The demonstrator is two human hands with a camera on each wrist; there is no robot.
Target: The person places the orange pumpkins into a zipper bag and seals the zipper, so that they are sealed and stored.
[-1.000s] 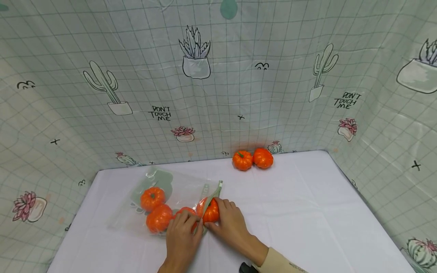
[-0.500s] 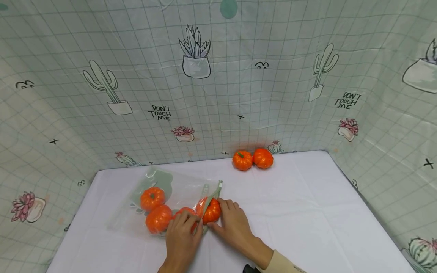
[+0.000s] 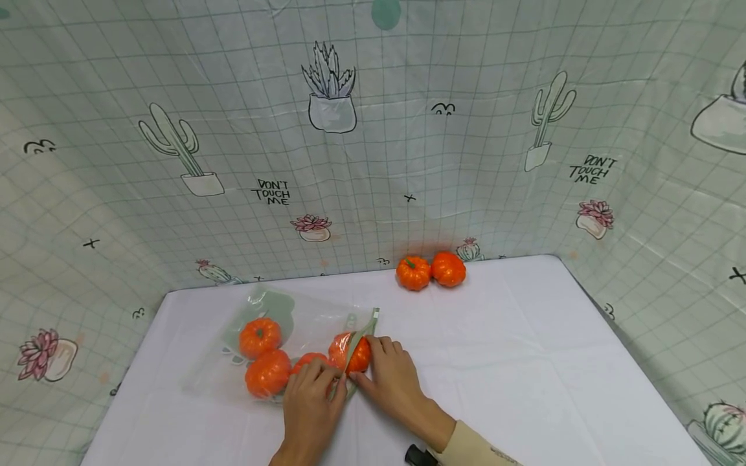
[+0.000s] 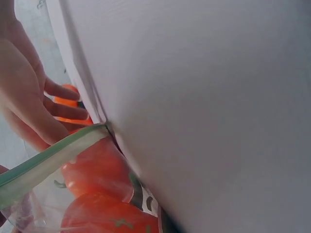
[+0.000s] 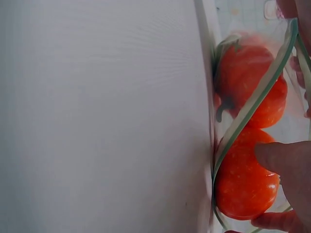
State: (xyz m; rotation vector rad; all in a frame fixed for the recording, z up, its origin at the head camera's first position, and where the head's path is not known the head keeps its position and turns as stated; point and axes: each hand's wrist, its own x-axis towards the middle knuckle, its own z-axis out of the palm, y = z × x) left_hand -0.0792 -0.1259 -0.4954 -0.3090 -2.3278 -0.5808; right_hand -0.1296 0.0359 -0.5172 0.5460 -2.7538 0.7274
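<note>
A clear zip bag (image 3: pixel 317 317) with a green-edged mouth lies on the white table, holding several small orange pumpkins (image 3: pixel 267 373). One pumpkin (image 3: pixel 362 355) sits in the bag's mouth, partly behind the green strip. My right hand (image 3: pixel 399 382) has thumb and fingers around its outer side; in the right wrist view the thumb (image 5: pixel 282 158) touches this pumpkin. With my left hand (image 3: pixel 311 408) I pinch the near edge of the mouth, partly covering another pumpkin. The green zip strip (image 4: pixel 53 153) crosses the left wrist view, pumpkins showing through the plastic below it.
Two more pumpkins (image 3: pixel 413 272) stand side by side at the table's back edge, against the grid-patterned cloth (image 3: pixel 373 162). That cloth rises behind the table and along both sides. A small black object (image 3: pixel 419 455) shows beside the right sleeve.
My right hand has drawn slightly right, then come back left, and the pumpkin at the mouth sits a little farther into the bag. The left hand stays in place.
</note>
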